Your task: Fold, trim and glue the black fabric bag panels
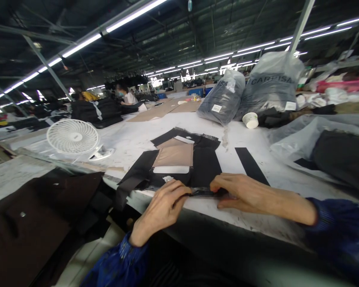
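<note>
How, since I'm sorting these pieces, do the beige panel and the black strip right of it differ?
Colour: the beige panel is light, the black strip dark. Shape: the panel is broad, the strip long and narrow. Place: the panel lies on black fabric, the strip on the white table. Both lie flat.

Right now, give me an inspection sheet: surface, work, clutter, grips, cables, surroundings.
Surface: white table, smudged.
Work: black panel lying flat, tan piece on top.
Clutter: fan at left; bags, cup and black strip at right.
Grips: left grip and right grip, bare hands, at the panel's near edge; firmness unclear.
Cables: nothing seen.
Surroundings: lit ceiling lights; another person beyond the table.
</note>
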The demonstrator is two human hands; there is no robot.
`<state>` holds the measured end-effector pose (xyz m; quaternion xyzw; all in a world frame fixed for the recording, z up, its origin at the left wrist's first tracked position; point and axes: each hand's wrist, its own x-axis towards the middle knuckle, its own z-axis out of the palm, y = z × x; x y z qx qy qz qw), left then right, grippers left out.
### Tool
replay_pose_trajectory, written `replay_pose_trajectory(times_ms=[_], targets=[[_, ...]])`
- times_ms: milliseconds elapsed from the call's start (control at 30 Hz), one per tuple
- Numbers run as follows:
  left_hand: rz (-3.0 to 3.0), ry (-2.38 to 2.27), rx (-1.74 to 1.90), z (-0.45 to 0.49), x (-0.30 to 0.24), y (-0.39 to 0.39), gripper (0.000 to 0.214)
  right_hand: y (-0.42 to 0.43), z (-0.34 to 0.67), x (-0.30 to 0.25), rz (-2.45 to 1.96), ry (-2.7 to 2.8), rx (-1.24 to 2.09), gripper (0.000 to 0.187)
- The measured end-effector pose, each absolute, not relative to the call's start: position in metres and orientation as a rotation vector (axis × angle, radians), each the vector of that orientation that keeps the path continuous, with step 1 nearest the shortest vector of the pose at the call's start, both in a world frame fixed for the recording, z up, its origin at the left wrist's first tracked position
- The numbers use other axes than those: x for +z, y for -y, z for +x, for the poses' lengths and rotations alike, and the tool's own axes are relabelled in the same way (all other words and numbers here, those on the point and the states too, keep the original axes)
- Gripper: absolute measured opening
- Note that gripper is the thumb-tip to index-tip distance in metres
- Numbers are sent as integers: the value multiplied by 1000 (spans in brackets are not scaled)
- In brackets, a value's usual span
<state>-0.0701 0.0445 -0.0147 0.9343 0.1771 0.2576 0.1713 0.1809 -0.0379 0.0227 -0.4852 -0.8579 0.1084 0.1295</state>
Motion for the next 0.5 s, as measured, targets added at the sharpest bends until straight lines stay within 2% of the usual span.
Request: replay_pose_trajectory(times_ms=[100, 200, 300, 400, 500], targets=[[2558, -599, 897, -72, -11, -43, 27, 38, 185, 23, -1447, 2402, 452, 27], [2643, -576, 1085, -64, -12, -39, 22, 38, 186, 22, -1449, 2386, 480, 25], [2753, -452, 979, -47, -17, -34, 16, 38, 190, 20, -1407, 2370, 514, 24], [2715, -487, 899, -32, -22, -32, 5, 36, 199, 21, -1380, 2249, 684, 27], [2653, -556, 909, -24, -25, -35, 9, 32, 209, 25, -1427, 2097, 738, 24]])
